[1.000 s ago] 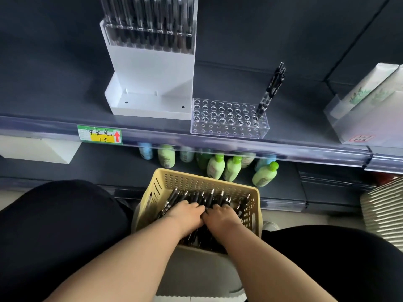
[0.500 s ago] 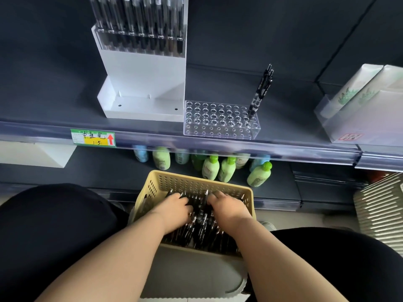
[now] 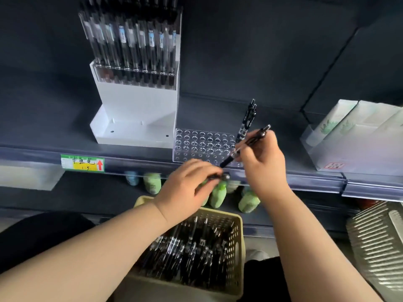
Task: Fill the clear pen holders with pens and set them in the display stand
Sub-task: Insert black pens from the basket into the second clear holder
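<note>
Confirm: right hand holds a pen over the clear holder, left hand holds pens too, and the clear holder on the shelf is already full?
Not full. The head view shows the clear holder nearly empty, with pens standing only at its right end. The right hand does hold a pen over it, and the left hand holds pens.

Shop: shelf price tag point(image 3: 82, 163), stocked lotion bottles point(image 3: 152, 183).

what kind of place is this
Most likely a shop aisle being restocked: a price label on the shelf edge, green bottles lined below, and a display stand of pens.
</note>
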`<state>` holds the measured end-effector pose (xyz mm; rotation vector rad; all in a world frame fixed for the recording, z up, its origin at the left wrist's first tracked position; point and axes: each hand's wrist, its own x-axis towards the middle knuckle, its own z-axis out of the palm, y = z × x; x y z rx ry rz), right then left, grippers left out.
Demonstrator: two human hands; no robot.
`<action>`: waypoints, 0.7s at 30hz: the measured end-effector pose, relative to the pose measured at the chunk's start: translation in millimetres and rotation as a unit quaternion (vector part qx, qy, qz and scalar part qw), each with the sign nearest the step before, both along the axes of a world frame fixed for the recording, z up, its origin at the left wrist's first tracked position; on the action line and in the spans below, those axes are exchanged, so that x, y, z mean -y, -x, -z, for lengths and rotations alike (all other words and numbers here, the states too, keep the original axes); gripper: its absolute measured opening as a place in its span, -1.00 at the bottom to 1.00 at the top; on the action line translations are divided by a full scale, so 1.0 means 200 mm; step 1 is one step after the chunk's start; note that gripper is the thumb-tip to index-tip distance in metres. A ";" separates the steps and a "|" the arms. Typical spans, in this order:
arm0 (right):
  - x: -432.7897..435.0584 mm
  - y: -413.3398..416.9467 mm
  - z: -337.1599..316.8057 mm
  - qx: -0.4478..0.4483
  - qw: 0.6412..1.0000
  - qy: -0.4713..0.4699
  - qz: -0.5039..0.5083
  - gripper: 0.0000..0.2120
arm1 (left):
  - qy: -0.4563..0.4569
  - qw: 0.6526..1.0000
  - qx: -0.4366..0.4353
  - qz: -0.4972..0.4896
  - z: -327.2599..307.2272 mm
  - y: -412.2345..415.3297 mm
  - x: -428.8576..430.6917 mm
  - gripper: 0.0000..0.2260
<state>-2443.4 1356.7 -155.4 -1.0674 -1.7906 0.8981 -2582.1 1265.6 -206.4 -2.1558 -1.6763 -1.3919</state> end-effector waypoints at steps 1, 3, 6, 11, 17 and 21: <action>-0.05 -0.01 -0.06 -0.009 1.000 -0.003 0.012 -0.83 | -0.011 1.000 0.027 -0.009 -0.07 -0.01 -0.04 -0.79; -0.15 -0.02 -0.17 -0.008 0.999 -0.025 0.037 -0.83 | -0.022 0.998 0.059 -0.021 -0.20 -0.02 -0.11 -0.82; -0.29 -0.04 -0.28 0.035 0.996 -0.054 0.061 -0.86 | -0.038 0.990 0.130 -0.032 -0.35 -0.05 -0.23 -0.83; -0.39 -0.08 -0.28 0.122 0.988 -0.082 0.054 -0.92 | 0.015 0.960 0.279 -0.019 -0.46 -0.07 -0.41 -0.77; -0.41 -0.08 -0.25 0.167 0.979 -0.107 0.038 -0.90 | 0.075 0.946 0.314 -0.009 -0.36 -0.10 -0.48 -0.80; -0.40 -0.06 -0.25 0.192 0.973 -0.127 0.018 -0.97 | 0.083 0.939 0.334 0.007 -0.35 -0.13 -0.49 -0.79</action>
